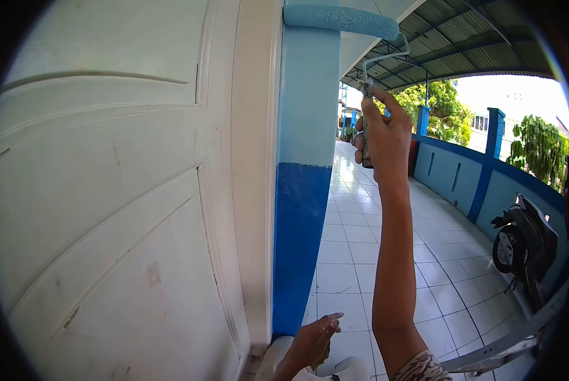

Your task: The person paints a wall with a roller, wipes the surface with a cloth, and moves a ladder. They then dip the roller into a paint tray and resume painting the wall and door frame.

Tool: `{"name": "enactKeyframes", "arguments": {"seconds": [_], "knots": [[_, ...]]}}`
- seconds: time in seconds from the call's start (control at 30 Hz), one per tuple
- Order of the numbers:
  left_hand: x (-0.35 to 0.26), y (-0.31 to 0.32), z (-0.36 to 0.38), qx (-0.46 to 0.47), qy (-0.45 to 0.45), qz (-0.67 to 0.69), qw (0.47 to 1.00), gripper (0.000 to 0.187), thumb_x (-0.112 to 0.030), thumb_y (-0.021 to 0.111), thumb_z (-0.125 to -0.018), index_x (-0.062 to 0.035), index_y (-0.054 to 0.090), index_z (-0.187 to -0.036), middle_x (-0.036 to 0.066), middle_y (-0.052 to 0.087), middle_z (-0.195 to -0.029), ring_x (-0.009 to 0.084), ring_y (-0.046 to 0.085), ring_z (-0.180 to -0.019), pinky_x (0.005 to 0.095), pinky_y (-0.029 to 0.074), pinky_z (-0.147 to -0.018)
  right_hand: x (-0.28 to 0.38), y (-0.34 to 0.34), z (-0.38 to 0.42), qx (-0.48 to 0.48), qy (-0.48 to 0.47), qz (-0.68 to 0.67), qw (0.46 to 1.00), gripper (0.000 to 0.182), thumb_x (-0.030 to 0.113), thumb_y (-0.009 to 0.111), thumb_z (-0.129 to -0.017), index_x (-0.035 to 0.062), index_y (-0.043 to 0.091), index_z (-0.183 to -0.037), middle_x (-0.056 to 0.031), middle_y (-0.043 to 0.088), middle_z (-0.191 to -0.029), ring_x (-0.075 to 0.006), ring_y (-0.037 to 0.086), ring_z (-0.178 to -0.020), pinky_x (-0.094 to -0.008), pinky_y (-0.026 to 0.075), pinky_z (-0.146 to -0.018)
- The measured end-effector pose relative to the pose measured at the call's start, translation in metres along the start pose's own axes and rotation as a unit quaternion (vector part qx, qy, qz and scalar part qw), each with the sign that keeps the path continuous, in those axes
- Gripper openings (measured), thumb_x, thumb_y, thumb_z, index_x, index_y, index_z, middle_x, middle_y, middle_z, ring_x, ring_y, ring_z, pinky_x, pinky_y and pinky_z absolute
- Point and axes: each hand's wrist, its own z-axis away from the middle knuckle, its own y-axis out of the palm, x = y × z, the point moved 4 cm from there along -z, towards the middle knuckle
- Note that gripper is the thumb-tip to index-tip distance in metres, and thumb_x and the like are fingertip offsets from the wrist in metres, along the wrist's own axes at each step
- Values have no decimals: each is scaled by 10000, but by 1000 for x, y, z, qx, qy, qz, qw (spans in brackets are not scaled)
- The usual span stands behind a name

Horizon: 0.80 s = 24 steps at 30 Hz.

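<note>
My right hand (387, 136) is raised, with its fingers wrapped around the handle of a paint roller (341, 21). The roller's fluffy sleeve is coated light blue and lies across the top of the narrow wall section (310, 95), close to the door frame. That wall is light blue above and dark blue (302, 241) below, with a slightly rough line between the two. Low down, near the foot of the wall, my left hand (313, 343) hangs with loosely bent fingers and an extended digit. Pale paint marks its fingertips, and I see nothing held in it.
A white panelled door (113, 209) and its frame (254, 159) fill the left side. White floor tiles (354, 254) stretch along the porch. On the right are a parked motorbike (526, 241), a blue low wall (449, 174) and a grey metal rail (507, 348) at the lower edge.
</note>
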Motion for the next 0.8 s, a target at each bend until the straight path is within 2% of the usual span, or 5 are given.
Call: {"name": "enactKeyframes", "arguments": {"seconds": [0.4,0.57,0.63,0.77,0.8], "knots": [[-15,8,-5,33,3,3,999,518,-460,410,-1074,-89,607,-1378,119,753,-972,75,513,-570,272,430,-560,43,18,-115,20,-56,-49,997,394,145,612,-942,22,586,-1316,-96,600,-736,-115,551,-508,-274,455,-398],[-20,7,-2,26,22,9,999,512,-452,413,-1075,-87,605,-1380,121,754,-973,84,539,-579,268,440,-563,31,14,-72,10,-51,-46,998,416,124,571,-936,-23,576,-1325,-108,589,-673,-148,560,-456,-317,445,-365],[-21,6,1,71,-56,-24,996,516,-442,356,-1089,-88,563,-1402,189,737,-1087,317,712,-1057,358,539,-897,11,9,-44,3,-54,-12,998,446,125,572,-943,-46,544,-1354,-85,569,-626,-124,537,-432,-308,427,-346],[-8,7,5,60,-54,-22,996,506,-427,372,-1088,-79,571,-1397,201,732,-1102,327,707,-1073,364,540,-907,-27,-1,29,7,-19,-2,1000,433,148,543,-991,-40,511,-1379,-36,528,-588,-75,465,-382,-284,355,-302],[-6,7,6,38,-29,-8,999,490,-409,397,-1086,-69,592,-1380,162,740,-1038,207,602,-823,319,481,-736,-36,-4,46,9,-7,12,1000,407,146,539,-1007,-26,518,-1375,-33,527,-598,-62,456,-377,-267,331,-296]]}}
